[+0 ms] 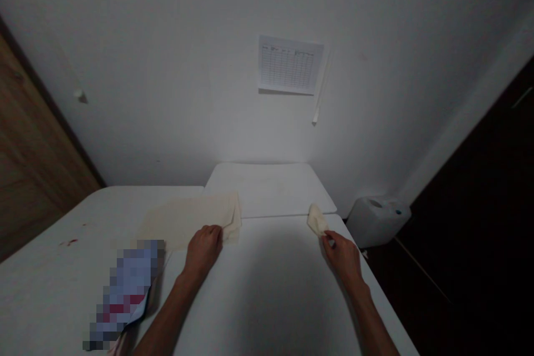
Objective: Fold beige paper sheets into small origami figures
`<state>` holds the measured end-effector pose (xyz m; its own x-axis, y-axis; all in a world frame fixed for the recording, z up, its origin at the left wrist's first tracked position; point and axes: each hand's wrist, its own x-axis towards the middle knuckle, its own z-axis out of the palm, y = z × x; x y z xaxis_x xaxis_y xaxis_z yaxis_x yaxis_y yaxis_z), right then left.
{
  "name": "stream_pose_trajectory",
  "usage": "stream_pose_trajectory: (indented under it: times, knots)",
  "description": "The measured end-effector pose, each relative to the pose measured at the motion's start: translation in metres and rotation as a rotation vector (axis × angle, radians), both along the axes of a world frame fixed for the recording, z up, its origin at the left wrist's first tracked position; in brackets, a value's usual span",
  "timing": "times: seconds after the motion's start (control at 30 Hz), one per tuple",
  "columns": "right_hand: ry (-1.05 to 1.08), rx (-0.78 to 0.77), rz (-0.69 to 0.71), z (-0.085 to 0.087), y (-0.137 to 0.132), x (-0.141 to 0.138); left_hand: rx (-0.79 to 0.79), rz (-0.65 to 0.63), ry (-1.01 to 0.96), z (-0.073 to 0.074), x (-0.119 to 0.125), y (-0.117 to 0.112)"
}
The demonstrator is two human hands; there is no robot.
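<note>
Thin cream-coloured sheets (187,212) lie spread on the left side of the white table (267,289), their right edges slightly lifted. My left hand (204,247) pinches the right edge of these sheets with its fingers closed. On the table's right side, a small folded cream piece (316,219), which looks like the same thin material, stands partly raised. The thumb and forefinger of my right hand (340,250) are closed on its near corner. Whether it is cloth or paper I cannot tell.
A blurred-out blue and red packet (129,289) lies at the left. A white plastic canister (377,222) stands on the floor beyond the table's right edge. A printed sheet (290,65) hangs on the wall, and a wooden panel (33,122) borders the left.
</note>
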<state>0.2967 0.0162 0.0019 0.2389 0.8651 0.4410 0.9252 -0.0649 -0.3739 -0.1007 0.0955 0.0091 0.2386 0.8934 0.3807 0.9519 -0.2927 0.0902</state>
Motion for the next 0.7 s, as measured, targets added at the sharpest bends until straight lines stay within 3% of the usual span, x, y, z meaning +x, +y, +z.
stream_pose_trajectory:
  times: [0.23, 0.5, 0.63, 0.7]
  knots:
    - [-0.001, 0.012, 0.026, 0.001, -0.001, -0.003, 0.049, -0.031, 0.016, 0.0, 0.006, -0.007]
    - [-0.003, 0.03, -0.017, 0.013, -0.006, -0.011, 0.214, -0.132, -0.023, 0.001, 0.019, -0.02]
    - [0.117, 0.15, -0.007, 0.019, -0.014, -0.033, 0.273, -0.207, -0.065, -0.001, 0.031, -0.031]
    - [0.27, 0.124, 0.064, 0.019, -0.014, -0.049, 0.289, -0.259, -0.08, -0.004, 0.04, -0.039]
